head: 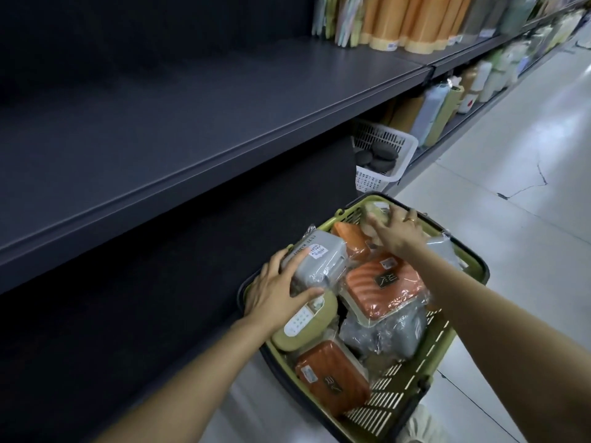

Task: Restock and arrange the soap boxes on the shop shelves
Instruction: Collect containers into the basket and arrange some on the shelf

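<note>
Two hands down in a green shopping basket (412, 388) on the pale floor (511, 174), right beside the dark shelving unit.

Left hand (275, 290): fingers and thumb spread around the near end of a grey soap box (319, 262), gripping it. Box is wrapped in clear film, white label on top, tilted up on the basket's left side, resting on an olive soap box (305, 324).

Right hand (396, 231): reaching to the far end of the basket, fingers curled over a pale wrapped box (374, 212). Looks like a grip, but that box is blurred and mostly hidden under the hand, so colour and shape are unclear. Ring on one finger.

Rest of the basket load: big orange soap box (383, 282) with a ribbed lid in the middle, another orange one (332, 375) at the near end, a third orange one (350, 239) at the back just under the right wrist, plus a grey wrapped box (383, 334) between the two nearer orange ones. All film-wrapped, piled loosely, touching.

Dark shelf board (192, 129) above and left of the basket, bare on the near stretch. Farther along it: orange bottles (412, 24) standing in a row. Lower shelf to the right has more bottles, and a white mesh basket (383, 155) holding dark oval items.
</note>
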